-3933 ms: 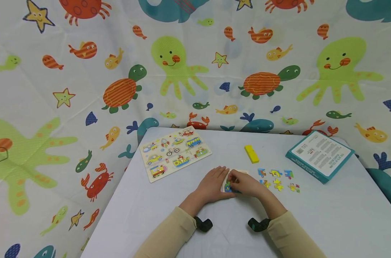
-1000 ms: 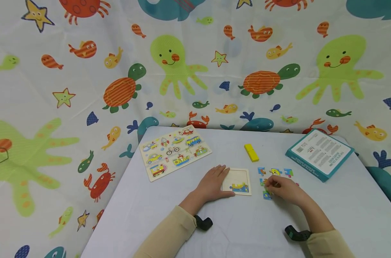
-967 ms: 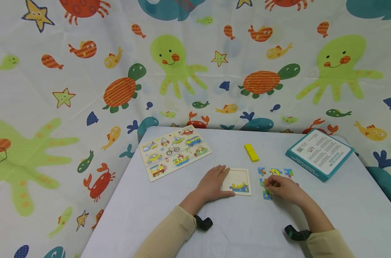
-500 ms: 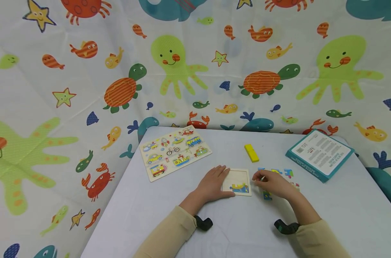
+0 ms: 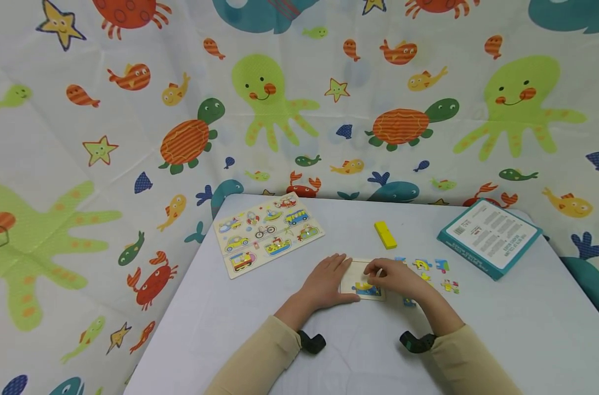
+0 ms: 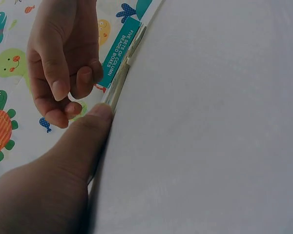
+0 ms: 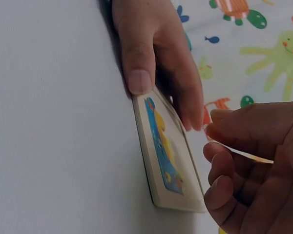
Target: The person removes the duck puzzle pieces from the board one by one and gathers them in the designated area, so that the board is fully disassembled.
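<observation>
My left hand (image 5: 324,282) holds a small square wooden puzzle tray (image 5: 382,274) at its left side. In the right wrist view its thumb lies on the near edge and its fingers at the far side. Joined blue and yellow jigsaw pieces (image 7: 163,151) fill the strip along the tray's near edge. Just above the tray, my right hand (image 5: 395,277) has its fingers bent. A thin pale-yellow edge of a puzzle piece (image 7: 256,157) shows between its thumb and fingers in the right wrist view; its printed face is hidden.
Several loose jigsaw pieces (image 5: 441,266) lie right of the tray, some partly behind my right hand. A yellow block (image 5: 385,235) lies beyond. A vehicle-picture puzzle board (image 5: 267,233) sits back left, and a teal box (image 5: 489,238) back right. A sea-animal cloth (image 5: 299,109) hangs behind the table.
My right hand left the tray, reached to the loose pieces on the right, then came back left over the tray. My left hand has stayed on the tray.
</observation>
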Action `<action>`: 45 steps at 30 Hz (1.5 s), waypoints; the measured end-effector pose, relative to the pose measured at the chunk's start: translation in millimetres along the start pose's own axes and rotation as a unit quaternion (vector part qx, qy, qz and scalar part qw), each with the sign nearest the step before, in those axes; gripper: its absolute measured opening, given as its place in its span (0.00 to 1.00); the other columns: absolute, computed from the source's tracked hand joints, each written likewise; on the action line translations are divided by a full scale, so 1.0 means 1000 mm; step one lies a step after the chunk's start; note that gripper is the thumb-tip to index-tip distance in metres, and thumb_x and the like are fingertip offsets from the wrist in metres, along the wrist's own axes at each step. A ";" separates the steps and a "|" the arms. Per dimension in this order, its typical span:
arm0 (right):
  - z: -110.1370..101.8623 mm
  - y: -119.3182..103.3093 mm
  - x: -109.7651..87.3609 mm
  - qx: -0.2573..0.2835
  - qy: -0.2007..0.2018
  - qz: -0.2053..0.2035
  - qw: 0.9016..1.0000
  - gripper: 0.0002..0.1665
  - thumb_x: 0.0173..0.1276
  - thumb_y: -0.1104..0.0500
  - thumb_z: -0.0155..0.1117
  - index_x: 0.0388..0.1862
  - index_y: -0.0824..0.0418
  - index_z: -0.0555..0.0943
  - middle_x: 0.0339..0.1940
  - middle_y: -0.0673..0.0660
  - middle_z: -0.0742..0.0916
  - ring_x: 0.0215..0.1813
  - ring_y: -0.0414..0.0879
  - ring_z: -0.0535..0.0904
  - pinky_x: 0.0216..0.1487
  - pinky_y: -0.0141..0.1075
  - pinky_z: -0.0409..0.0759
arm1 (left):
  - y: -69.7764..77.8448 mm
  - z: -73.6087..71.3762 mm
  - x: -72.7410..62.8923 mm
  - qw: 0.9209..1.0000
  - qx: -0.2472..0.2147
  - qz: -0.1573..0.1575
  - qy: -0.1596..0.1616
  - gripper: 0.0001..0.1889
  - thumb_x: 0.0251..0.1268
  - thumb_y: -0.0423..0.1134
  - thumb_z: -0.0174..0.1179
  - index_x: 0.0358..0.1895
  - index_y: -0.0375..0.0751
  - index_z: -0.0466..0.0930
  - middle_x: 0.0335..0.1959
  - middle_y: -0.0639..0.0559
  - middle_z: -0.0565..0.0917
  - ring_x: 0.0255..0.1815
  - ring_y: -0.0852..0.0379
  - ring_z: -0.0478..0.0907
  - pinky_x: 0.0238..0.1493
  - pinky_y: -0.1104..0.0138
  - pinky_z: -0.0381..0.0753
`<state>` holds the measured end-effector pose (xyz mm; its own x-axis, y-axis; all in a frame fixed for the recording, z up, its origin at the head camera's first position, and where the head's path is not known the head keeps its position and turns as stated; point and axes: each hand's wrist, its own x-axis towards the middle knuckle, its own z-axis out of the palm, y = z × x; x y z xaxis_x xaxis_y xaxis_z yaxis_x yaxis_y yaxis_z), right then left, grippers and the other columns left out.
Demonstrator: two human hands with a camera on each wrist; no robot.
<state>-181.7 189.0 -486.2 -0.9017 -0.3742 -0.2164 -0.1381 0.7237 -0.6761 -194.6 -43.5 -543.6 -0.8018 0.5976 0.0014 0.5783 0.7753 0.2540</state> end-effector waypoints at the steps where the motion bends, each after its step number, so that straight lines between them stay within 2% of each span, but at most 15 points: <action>1: 0.001 -0.001 0.001 0.002 -0.002 -0.003 1.000 0.10 0.69 0.55 0.64 0.48 0.54 0.82 0.38 0.49 0.82 0.40 0.45 0.74 0.39 0.35 0.75 | 0.000 0.000 0.000 1.000 0.000 -0.001 -0.001 0.52 0.56 0.78 0.52 0.79 0.52 0.52 0.80 0.53 0.57 0.81 0.53 0.51 0.80 0.58 0.53; 11: 0.014 -0.004 0.012 -0.006 -0.012 -0.015 1.000 0.10 0.68 0.59 0.65 0.47 0.55 0.83 0.36 0.47 0.82 0.40 0.44 0.75 0.43 0.36 0.76 | 0.000 0.001 0.000 1.000 0.005 -0.001 0.002 0.53 0.56 0.78 0.51 0.79 0.52 0.52 0.80 0.54 0.57 0.81 0.53 0.52 0.80 0.58 0.53; 32: 0.021 -0.004 0.013 -0.038 -0.017 -0.044 0.998 0.08 0.66 0.59 0.68 0.43 0.56 0.84 0.39 0.50 0.82 0.40 0.42 0.74 0.44 0.35 0.74 | -0.003 0.005 0.002 1.000 0.001 0.004 0.003 0.53 0.56 0.80 0.49 0.79 0.52 0.52 0.80 0.53 0.57 0.81 0.53 0.51 0.80 0.58 0.54; 40: 0.023 -0.003 0.015 -0.041 -0.021 -0.021 0.999 0.05 0.66 0.60 0.68 0.41 0.54 0.84 0.38 0.49 0.81 0.40 0.42 0.73 0.45 0.36 0.75 | -0.002 0.004 0.002 1.000 0.001 0.004 0.004 0.53 0.55 0.80 0.50 0.79 0.52 0.52 0.80 0.53 0.57 0.81 0.53 0.51 0.80 0.57 0.54; 45: 0.023 -0.003 0.015 -0.035 -0.019 -0.023 0.999 0.05 0.66 0.61 0.67 0.41 0.56 0.82 0.39 0.51 0.80 0.40 0.43 0.73 0.45 0.38 0.75 | -0.002 0.004 0.002 1.000 -0.001 0.005 0.006 0.53 0.56 0.79 0.50 0.79 0.52 0.52 0.79 0.53 0.57 0.81 0.53 0.51 0.80 0.58 0.54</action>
<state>-185.3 167.3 -503.5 -0.8772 -0.4300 -0.2139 -0.2095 0.7434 -0.6352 -196.6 -43.3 -548.4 -0.7977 0.6028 0.0146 0.5859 0.7691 0.2555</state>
